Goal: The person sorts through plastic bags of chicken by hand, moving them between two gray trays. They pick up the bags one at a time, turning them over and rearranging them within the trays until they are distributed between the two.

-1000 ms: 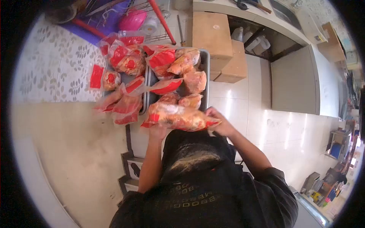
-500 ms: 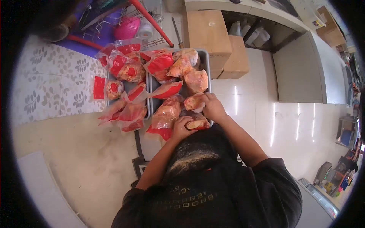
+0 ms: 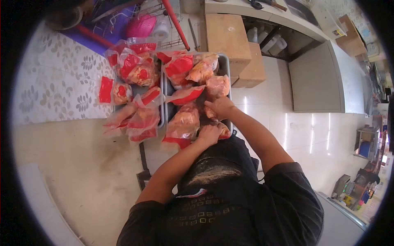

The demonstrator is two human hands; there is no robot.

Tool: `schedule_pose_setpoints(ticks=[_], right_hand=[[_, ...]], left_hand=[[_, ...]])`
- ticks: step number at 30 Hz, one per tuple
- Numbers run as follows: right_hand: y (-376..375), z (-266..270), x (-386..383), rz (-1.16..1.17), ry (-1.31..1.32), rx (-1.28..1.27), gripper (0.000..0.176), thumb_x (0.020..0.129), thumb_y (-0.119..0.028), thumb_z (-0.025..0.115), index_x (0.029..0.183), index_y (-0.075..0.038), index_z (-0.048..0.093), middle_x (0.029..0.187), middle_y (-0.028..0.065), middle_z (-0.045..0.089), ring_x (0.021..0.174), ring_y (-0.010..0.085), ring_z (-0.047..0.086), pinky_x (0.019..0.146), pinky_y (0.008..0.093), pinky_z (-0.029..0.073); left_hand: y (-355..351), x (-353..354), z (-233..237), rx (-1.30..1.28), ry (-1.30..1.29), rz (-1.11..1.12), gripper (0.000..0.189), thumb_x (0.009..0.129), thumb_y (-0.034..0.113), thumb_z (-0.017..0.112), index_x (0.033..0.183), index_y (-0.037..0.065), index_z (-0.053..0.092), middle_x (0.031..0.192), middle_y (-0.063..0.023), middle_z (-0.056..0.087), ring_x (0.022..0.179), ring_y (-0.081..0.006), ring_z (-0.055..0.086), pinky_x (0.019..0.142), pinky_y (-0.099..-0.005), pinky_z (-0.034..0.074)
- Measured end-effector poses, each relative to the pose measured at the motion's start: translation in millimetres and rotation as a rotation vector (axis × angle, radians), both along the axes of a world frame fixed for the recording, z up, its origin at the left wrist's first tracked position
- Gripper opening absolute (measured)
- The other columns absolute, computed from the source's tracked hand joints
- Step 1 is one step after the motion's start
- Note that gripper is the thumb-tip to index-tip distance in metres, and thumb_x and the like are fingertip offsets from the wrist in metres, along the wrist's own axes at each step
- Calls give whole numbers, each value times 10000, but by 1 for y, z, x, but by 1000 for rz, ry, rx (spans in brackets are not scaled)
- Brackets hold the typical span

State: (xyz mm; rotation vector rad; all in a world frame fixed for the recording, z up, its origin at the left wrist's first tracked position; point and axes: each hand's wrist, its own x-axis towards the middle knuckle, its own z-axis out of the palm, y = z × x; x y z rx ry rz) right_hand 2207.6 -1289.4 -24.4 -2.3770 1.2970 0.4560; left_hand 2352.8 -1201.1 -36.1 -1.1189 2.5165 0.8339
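Note:
Clear plastic bags of orange-red meat, many with red panels, fill two grey trays set side by side. In the right tray (image 3: 227, 65), my right hand (image 3: 221, 107) has its fingers curled over a small meat bag (image 3: 209, 114). Just below it, my left hand (image 3: 210, 134) is closed over another meat bag (image 3: 224, 130) at the tray's near corner. My fingers hide much of both bags. A larger meat bag (image 3: 184, 122) lies left of my hands, and a pinkish meat bag (image 3: 217, 87) sits directly beyond my right hand.
More bags (image 3: 141, 74) overfill the left tray (image 3: 162, 117). Beside it is a leaf-patterned surface (image 3: 53, 86). Cardboard boxes (image 3: 227, 37) stand beyond the trays, near a wire rack with a pink basket (image 3: 140, 26). A grey cabinet (image 3: 314, 80) stands at right.
My left hand has moved right and farther over the near-corner bag. My right hand has shifted slightly left, covering more of its bag. The camera view has shifted a little.

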Motion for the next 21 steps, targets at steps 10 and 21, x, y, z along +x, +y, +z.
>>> schedule_pose_setpoints(ticks=[10,21], right_hand=[[5,25,-22,-79,-116,-75,749,618,-448,836,1234,-160,521,1195,158,613,1158,389,570,854,487,566],[21,-6,-24,-135,-295,-220,683,735,-405,788,1257,-56,519,1206,187,540,1186,382,508,923,492,510]], left_hand=[[9,37,-17,-126,440,110,518,751,189,758,1205,32,562,1126,-189,652,1021,-384,650,897,-465,520],[12,-1,-25,3,48,229,679,671,224,847,1244,8,553,1180,-173,618,1123,-380,593,939,-465,508]])
